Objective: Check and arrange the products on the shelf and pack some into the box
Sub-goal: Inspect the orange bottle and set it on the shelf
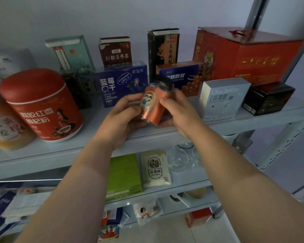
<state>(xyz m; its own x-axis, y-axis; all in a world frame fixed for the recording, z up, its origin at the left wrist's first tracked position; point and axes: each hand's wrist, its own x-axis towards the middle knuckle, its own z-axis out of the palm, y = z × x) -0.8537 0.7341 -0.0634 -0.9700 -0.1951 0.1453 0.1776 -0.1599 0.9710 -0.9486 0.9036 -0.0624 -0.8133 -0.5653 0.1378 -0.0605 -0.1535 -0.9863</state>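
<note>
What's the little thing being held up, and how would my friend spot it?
Find the crowded top shelf, then the blue box in its middle. Right in front of that, the left hand and right hand hold an orange cup between them. It alone is small, round and tilted, with a dark lid and a cartoon circle.

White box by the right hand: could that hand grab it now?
Probably not yet: the right hand and left hand both hold the orange cup. The white box stands near, at the shelf front, nothing before it; a freed hand could likely reach.
</note>
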